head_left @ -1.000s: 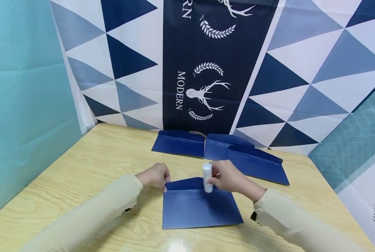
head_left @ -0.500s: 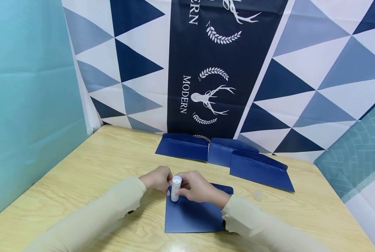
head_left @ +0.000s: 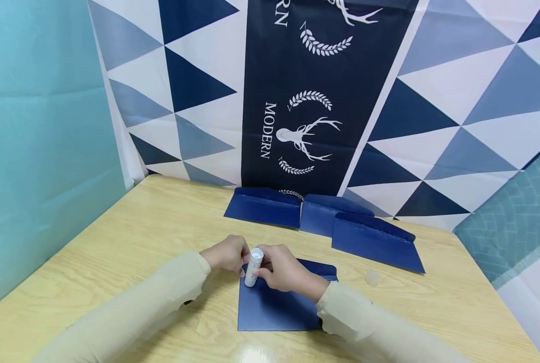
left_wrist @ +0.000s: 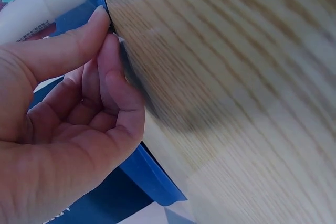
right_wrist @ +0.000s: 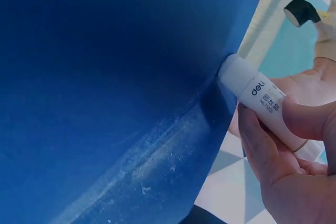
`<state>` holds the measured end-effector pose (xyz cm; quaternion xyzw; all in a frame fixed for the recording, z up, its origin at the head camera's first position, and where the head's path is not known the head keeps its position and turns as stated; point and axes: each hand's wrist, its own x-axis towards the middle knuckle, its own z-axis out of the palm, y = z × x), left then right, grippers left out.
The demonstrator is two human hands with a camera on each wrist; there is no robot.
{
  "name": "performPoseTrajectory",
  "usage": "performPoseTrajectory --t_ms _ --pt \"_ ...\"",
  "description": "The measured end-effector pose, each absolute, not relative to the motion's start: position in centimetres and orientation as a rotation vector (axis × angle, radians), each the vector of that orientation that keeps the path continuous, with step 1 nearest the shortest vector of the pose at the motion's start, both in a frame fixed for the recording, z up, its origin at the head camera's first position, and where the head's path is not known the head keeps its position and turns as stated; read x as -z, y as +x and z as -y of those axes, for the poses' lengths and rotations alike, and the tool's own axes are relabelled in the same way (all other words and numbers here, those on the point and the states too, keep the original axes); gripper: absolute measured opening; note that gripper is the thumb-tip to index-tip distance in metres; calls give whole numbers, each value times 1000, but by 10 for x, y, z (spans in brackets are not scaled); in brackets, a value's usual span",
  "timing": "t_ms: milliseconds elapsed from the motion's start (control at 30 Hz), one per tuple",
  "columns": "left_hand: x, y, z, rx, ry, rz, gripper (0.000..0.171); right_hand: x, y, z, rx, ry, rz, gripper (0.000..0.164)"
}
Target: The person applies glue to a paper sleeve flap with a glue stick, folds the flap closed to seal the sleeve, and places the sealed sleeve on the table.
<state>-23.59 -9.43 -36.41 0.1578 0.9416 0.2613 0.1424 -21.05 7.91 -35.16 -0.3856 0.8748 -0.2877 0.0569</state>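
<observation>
A blue envelope [head_left: 274, 310] lies on the table with its flap folded back, away from the body. My left hand [head_left: 230, 253] pinches its left edge between thumb and forefinger, as the left wrist view shows. My right hand [head_left: 281, 268] grips a white glue stick [right_wrist: 265, 100] marked "deli", its lower end right at the flap's crease near the left corner. In the right wrist view a whitish smear of glue [right_wrist: 142, 166] runs along the crease and over the flap. The right forearm hides part of the envelope's right side.
Several blue envelopes stand in a row at the back: one on the left [head_left: 263, 207], one in the middle [head_left: 317, 217] and one on the right [head_left: 374, 242], overlapping the middle one. A small translucent cap [head_left: 372, 278] lies right of the right forearm.
My right hand has moved left along the envelope's crease with the glue stick, up beside the left hand, and the stick now leans slightly. The left hand keeps its pinch on the edge.
</observation>
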Motion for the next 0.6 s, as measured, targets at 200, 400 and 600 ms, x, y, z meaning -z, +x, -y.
performPoseTrajectory --t_ms 200,400,600 --pt "361 -236 92 -720 437 -2727 39 347 -208 -82 823 -1139 -2682 14" --pt "361 -234 91 -719 414 -2725 21 344 -206 -91 799 -1112 -2696 14" --pt "363 -232 92 -749 404 -2714 21 345 -207 -106 799 -1097 -2713 16"
